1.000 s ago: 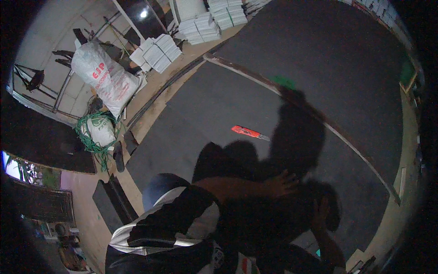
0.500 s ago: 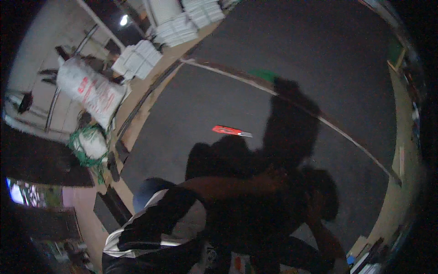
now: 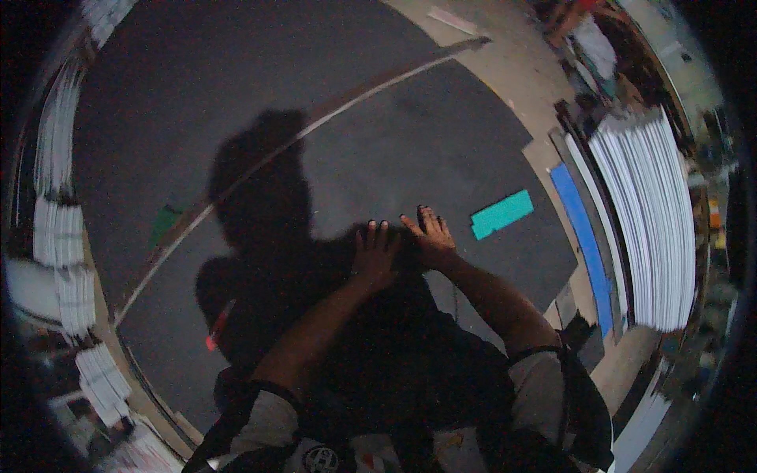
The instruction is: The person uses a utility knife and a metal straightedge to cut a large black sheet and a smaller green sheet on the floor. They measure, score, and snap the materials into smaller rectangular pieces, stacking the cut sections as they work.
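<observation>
Side by side, my left hand (image 3: 376, 254) and my right hand (image 3: 430, 236) lie palm down on a large dark grey sheet (image 3: 394, 150). Both have their fingers stretched out, with nothing held in them. Much of my left hand is in deep shadow. Off to the left, also in shadow, a red utility knife (image 3: 218, 325) rests on the sheet. A teal flat piece (image 3: 502, 214) with a notched edge lies right of my right hand. Beyond the hands, a long narrow strip (image 3: 339, 117) crosses the sheet diagonally.
At the right stands a thick stack of white sheets (image 3: 646, 221) beside a long blue strip (image 3: 582, 248). Bundles of white sheets (image 3: 59, 232) line the left edge. A dark green patch (image 3: 165, 224) shows by the strip's near-left end.
My view has swung to the right, so the knife appears farther left and the teal piece has come into sight. My hands now lie next to each other, fingers spread.
</observation>
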### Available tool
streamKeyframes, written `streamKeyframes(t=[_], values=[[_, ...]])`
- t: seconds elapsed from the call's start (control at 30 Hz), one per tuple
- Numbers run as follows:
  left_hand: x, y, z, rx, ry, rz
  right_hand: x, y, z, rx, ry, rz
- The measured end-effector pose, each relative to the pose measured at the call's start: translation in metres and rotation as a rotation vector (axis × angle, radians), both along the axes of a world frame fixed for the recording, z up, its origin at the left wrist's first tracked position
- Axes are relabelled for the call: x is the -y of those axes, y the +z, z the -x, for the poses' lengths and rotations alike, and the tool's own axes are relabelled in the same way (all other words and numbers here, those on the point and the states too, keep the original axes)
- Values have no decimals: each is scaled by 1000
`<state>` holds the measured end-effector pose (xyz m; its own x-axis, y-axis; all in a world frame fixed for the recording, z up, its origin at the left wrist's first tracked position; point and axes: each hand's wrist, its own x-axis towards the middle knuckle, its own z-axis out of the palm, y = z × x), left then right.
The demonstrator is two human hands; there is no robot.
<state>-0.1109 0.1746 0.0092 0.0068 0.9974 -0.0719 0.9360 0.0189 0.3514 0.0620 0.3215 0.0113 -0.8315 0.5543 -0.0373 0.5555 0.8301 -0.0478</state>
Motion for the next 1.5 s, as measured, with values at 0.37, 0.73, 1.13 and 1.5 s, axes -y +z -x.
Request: streamKeyframes(t=[0.37, 0.73, 1.13, 1.5], values=[[-35, 25, -29, 101, 69, 99, -41, 26, -64, 33, -1139, 419], [-64, 37, -39, 293, 130, -168, -21, 1, -62, -901, -897, -130], [-130, 190, 1, 356, 223, -662, -65, 256, 56, -1157, -581, 511], [33, 175, 194, 996, 689, -491, 48, 265, 248, -971, 254, 752]])
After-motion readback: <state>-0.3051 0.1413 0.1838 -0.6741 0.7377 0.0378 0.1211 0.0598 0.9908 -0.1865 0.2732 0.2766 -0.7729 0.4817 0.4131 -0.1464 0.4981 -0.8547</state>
